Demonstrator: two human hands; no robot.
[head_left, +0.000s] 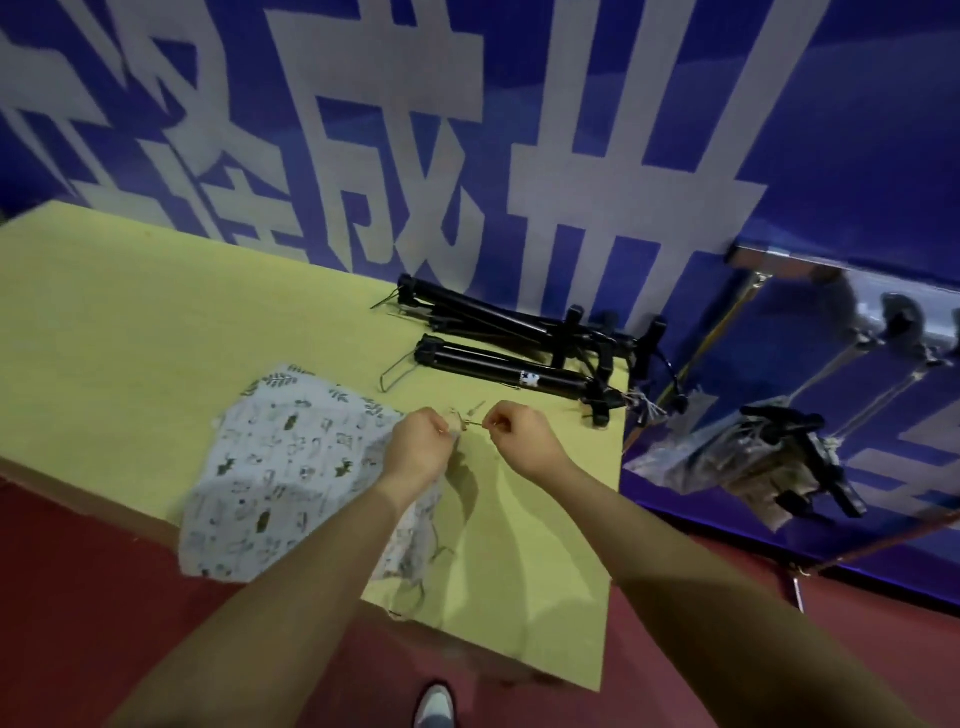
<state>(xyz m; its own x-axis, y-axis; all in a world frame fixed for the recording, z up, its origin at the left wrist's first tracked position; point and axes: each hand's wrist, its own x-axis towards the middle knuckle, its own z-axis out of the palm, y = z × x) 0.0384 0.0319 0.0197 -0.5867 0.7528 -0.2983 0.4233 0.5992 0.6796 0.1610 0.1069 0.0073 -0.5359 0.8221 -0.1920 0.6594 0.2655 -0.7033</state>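
A pale patterned cloth (280, 467) lies spread on the yellow-green table (130, 332), one edge hanging over the near side. My left hand (418, 447) pinches a bunched corner of the cloth above the table. My right hand (522, 436) is just to its right and pinches a small thin metal piece (474, 423), like a pin or needle, that points at the cloth corner. The two hands are a few centimetres apart. Loose threads trail from the cloth near the table's front edge.
Two folded black tripods (519, 343) lie at the table's far right. A blue banner with large white characters (415, 156) stands behind. To the right, a plastic-wrapped black stand (769, 457) lies on the red floor (104, 597). A shoe (435, 706) shows at the bottom.
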